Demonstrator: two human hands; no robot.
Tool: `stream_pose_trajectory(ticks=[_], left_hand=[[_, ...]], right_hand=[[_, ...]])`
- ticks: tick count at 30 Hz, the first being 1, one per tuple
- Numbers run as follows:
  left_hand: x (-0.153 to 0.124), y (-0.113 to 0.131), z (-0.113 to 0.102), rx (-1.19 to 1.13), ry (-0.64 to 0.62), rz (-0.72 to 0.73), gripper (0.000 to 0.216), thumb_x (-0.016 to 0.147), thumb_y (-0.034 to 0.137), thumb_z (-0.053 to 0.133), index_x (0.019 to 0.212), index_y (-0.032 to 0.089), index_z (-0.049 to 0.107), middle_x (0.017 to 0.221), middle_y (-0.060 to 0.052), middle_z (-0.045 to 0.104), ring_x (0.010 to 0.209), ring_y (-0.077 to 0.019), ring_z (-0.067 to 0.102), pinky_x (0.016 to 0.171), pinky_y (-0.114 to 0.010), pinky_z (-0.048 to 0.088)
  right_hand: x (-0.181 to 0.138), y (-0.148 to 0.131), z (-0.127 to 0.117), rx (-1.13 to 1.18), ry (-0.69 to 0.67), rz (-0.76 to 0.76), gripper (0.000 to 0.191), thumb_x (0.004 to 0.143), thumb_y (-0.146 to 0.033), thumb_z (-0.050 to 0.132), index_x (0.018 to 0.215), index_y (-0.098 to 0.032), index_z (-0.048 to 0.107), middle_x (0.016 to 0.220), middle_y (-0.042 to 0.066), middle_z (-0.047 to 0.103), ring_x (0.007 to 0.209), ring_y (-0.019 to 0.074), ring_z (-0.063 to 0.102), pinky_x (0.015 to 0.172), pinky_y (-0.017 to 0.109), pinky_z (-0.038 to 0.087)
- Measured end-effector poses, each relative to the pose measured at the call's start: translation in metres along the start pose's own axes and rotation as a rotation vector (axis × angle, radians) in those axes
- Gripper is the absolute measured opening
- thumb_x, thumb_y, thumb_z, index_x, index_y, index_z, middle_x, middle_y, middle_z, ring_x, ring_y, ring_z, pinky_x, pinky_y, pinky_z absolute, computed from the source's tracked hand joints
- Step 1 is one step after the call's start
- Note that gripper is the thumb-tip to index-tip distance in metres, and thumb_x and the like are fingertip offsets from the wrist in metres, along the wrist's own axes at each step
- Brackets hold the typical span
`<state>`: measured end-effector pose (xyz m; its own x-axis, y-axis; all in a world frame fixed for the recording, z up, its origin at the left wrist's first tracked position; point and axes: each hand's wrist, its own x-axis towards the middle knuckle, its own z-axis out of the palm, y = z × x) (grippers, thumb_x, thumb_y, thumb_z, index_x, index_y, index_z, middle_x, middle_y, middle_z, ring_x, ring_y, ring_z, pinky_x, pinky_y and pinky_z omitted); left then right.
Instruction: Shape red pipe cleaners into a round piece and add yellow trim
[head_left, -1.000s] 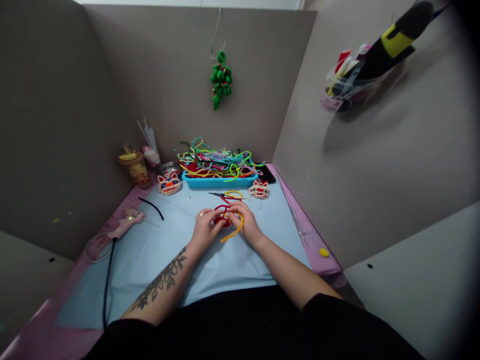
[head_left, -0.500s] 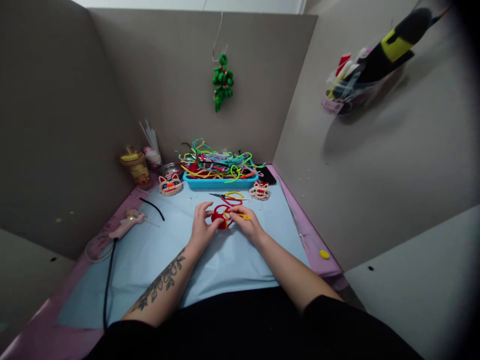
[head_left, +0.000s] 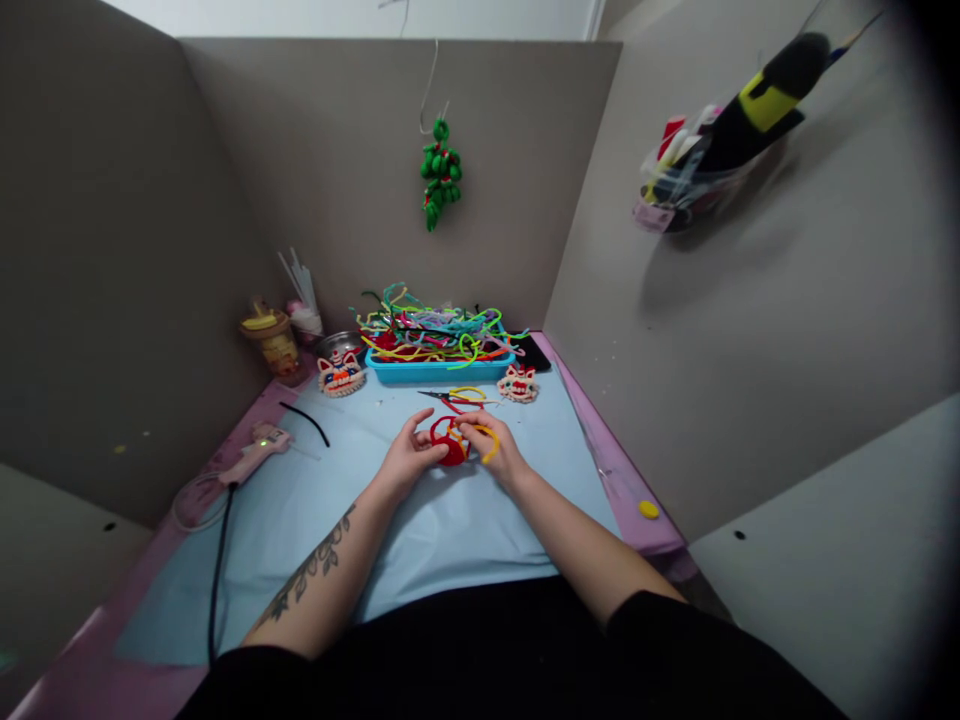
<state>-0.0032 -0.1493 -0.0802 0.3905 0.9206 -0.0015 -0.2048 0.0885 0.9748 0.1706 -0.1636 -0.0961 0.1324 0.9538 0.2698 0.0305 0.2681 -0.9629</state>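
Between my hands is a red pipe-cleaner piece (head_left: 453, 454) with a filled round base and an open loop above it. My left hand (head_left: 409, 455) pinches its left side between thumb and fingers. A yellow-orange pipe cleaner (head_left: 491, 441) is pinched in my right hand (head_left: 495, 445); its free end curls out past the fingers, and its other part lies against the red piece. Just beyond my hands lie pliers (head_left: 454, 397) with red and yellow handles. Two finished-looking lion-head pieces, one orange and blue (head_left: 341, 375), one red and white (head_left: 518, 384), lie farther back.
A blue tray (head_left: 442, 372) heaped with coloured pipe cleaners stands at the back. On the left lie a pink glue gun (head_left: 259, 452) with a black cable and a black pipe cleaner (head_left: 306, 421). Cups (head_left: 271, 340) stand back left. A yellow cap (head_left: 649, 510) sits at the right edge.
The yellow-orange pipe cleaner's free end has bent into a curve and hangs lower. The red piece is turned slightly, its round base facing me more. The camera view has shifted a little.
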Motion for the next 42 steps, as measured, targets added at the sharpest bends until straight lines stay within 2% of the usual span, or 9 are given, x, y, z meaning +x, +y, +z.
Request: stream_pose_trajectory(ticks=[4,9,15,21,27,30,33,37,42], left_hand=[[0.0,0.001,0.002,0.017,0.048,0.055,0.075,0.063,0.03,0.08,0.128,0.017,0.044,0.077,0.001,0.063,0.069,-0.0135,0.062,0.072,-0.03,0.05],[0.001,-0.002,0.002,0.108,0.056,0.145,0.057,0.066,0.033,0.077,0.116,0.017,0.055,0.08,-0.001,0.064,0.073,-0.0142,0.062,0.075,-0.03,0.05],[0.002,-0.006,0.0,0.169,0.05,0.163,0.042,0.07,0.035,0.074,0.106,0.015,0.065,0.087,-0.005,0.068,0.075,-0.0149,0.06,0.074,-0.029,0.048],[0.003,-0.008,-0.002,0.196,0.018,0.179,0.045,0.071,0.037,0.073,0.11,0.016,0.065,0.101,-0.009,0.068,0.084,-0.0178,0.06,0.079,-0.031,0.047],[0.003,-0.012,-0.003,0.193,-0.012,0.175,0.036,0.069,0.038,0.075,0.096,0.016,0.066,0.084,-0.004,0.065,0.074,-0.0156,0.057,0.071,-0.027,0.045],[0.003,-0.01,-0.003,0.157,-0.001,0.164,0.037,0.069,0.041,0.075,0.095,0.017,0.063,0.084,-0.003,0.065,0.075,-0.016,0.058,0.072,-0.028,0.046],[0.002,-0.007,-0.003,0.107,0.027,0.152,0.041,0.07,0.045,0.073,0.097,0.018,0.06,0.086,-0.003,0.065,0.075,-0.0157,0.059,0.072,-0.03,0.047],[0.002,-0.005,-0.003,0.063,0.052,0.142,0.043,0.068,0.046,0.074,0.096,0.017,0.059,0.085,-0.003,0.065,0.073,-0.015,0.059,0.07,-0.029,0.046],[0.003,-0.005,-0.003,0.042,0.086,0.139,0.042,0.067,0.044,0.076,0.094,0.017,0.06,0.083,-0.003,0.066,0.072,-0.0143,0.059,0.07,-0.028,0.046]], right_hand=[[-0.001,-0.004,-0.002,-0.193,-0.005,-0.173,0.02,0.081,-0.036,0.061,0.089,-0.023,0.073,0.111,0.008,0.057,0.11,0.0221,0.054,0.101,0.04,0.041],[-0.005,0.0,-0.001,-0.355,-0.049,-0.291,0.018,0.086,-0.032,0.057,0.091,-0.023,0.072,0.109,0.008,0.057,0.108,0.0216,0.055,0.101,0.041,0.042],[-0.009,-0.007,0.001,-0.457,0.033,-0.407,0.016,0.081,-0.025,0.063,0.097,-0.024,0.067,0.11,0.008,0.057,0.109,0.0221,0.053,0.1,0.041,0.042],[-0.01,-0.008,0.003,-0.475,-0.006,-0.391,0.01,0.08,-0.024,0.064,0.09,-0.024,0.067,0.11,0.008,0.058,0.109,0.0231,0.053,0.099,0.043,0.041],[-0.009,-0.009,0.0,-0.449,-0.063,-0.319,0.007,0.078,-0.017,0.062,0.077,-0.022,0.066,0.114,0.007,0.057,0.112,0.0234,0.051,0.102,0.044,0.038],[-0.007,-0.011,-0.003,-0.37,-0.075,-0.309,0.012,0.077,-0.017,0.062,0.087,-0.023,0.066,0.114,0.007,0.055,0.114,0.0226,0.052,0.102,0.043,0.04],[-0.004,-0.011,-0.005,-0.296,-0.048,-0.33,0.017,0.079,-0.02,0.061,0.095,-0.024,0.065,0.112,0.008,0.056,0.113,0.0217,0.053,0.101,0.04,0.042],[-0.002,-0.008,-0.007,-0.326,-0.024,-0.342,0.012,0.085,-0.024,0.057,0.087,-0.023,0.07,0.096,0.007,0.061,0.095,0.02,0.059,0.089,0.037,0.048],[-0.005,-0.01,-0.008,-0.398,-0.053,-0.467,0.016,0.088,-0.023,0.054,0.09,-0.024,0.07,0.089,0.007,0.069,0.09,0.0215,0.059,0.085,0.04,0.048]])
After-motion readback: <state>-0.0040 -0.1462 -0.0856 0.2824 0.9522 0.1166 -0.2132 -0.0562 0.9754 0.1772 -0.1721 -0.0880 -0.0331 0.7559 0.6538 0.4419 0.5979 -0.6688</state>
